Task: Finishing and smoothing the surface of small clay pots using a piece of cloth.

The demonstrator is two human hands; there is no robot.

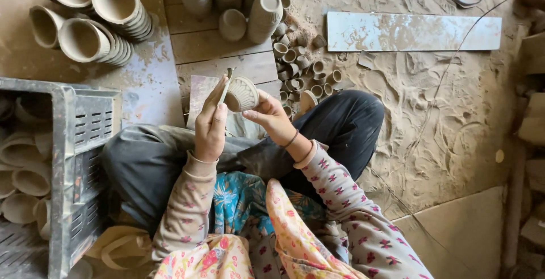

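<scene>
Both hands work one ribbed clay cup [242,93]: right hand [271,117] grips it from below, left hand [210,124] pinches a thin tool [226,88] against its rim.

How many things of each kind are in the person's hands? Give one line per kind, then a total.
ribbed clay cup: 1, in the right hand
thin flat tool: 1, in the left hand
Total: 2
</scene>
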